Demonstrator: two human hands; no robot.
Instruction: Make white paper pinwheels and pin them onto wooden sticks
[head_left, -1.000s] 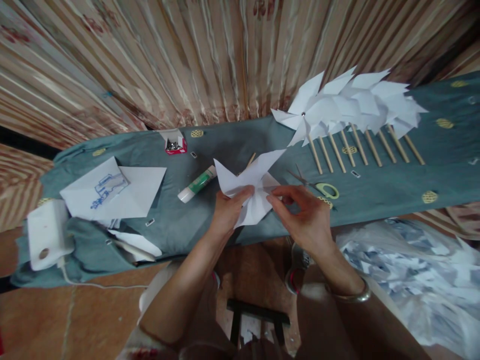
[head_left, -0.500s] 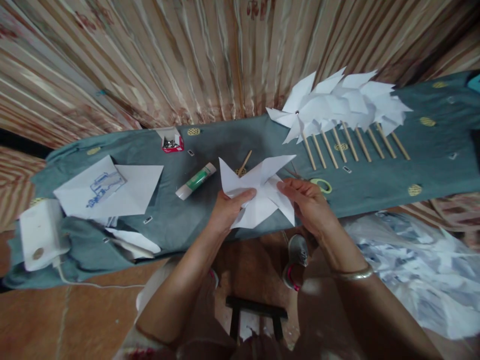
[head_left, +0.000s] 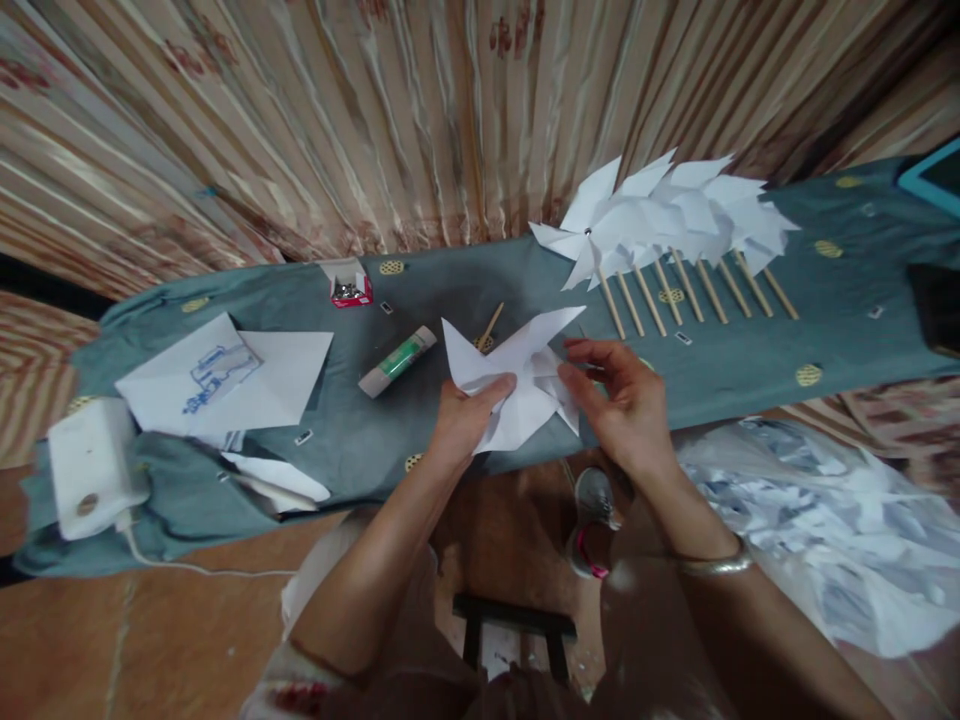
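My left hand point(head_left: 469, 415) grips a white paper pinwheel point(head_left: 517, 390) at its left side, with the thumb lying on top near the folded centre. The pinwheel is held above the front of the cloth-covered table, its pointed blades spread out. Beside the right blade is my right hand point(head_left: 619, 400), thumb and forefinger apart; the thumb tip is at the paper's edge, and I cannot tell if it touches. A wooden stick point(head_left: 491, 325) lies just behind the pinwheel. Yellow-green scissor handles point(head_left: 646, 364) are mostly hidden by my right hand.
Finished pinwheels point(head_left: 675, 215) on sticks overlap at the back right. A glue stick point(head_left: 397, 362), a red box of metal pins point(head_left: 350, 288), paper sheets point(head_left: 292, 375) and a white power adapter point(head_left: 94, 465) are on the left. A plastic bag of paper scraps point(head_left: 825, 540) stands at the lower right.
My right thumb and forefinger have moved apart at the right blade, which they pinched before. My left hand keeps its hold on the pinwheel. The view has shifted slightly.
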